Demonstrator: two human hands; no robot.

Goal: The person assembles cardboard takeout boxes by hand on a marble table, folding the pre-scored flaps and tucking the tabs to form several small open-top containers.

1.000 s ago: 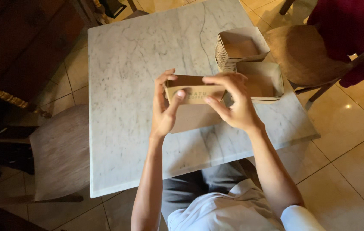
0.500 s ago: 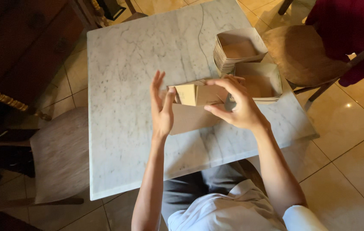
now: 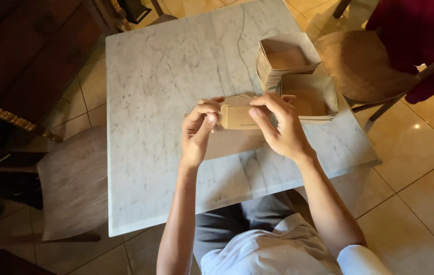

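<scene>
Now gripping a brown cardboard piece (image 3: 238,118) with both hands, above the white marble table (image 3: 161,86), near its front middle. Left hand (image 3: 198,133) closing on the left end of the piece, thumb pressing the front face, curled fingers (image 3: 204,108) hooking over the top edge. Right hand (image 3: 278,127) pinching the right end, thumb (image 3: 258,121) lying across the front face, fingers arching over the top and reaching behind. Holding the piece roughly level, a folded flap standing up along its back edge; how far the folding has gone, impossible to tell. Casting a shadow on a flat brown sheet (image 3: 232,143) lying on the table directly beneath the hands; whether touching the held piece, not clear.

Sitting just beyond the right hand, at the far right part of the table: a stack of folded cardboard trays (image 3: 278,63), nested one inside another, and beside it, nearer the table edge, an open cardboard tray (image 3: 314,97) on a few more of the same kind. Standing at the left of the table, a cushioned chair (image 3: 71,183); at the far right, a round wooden chair seat (image 3: 357,63), with dark red cloth (image 3: 421,35) hanging over it. Showing below the table edge, grey trousers and a white shirt.
</scene>
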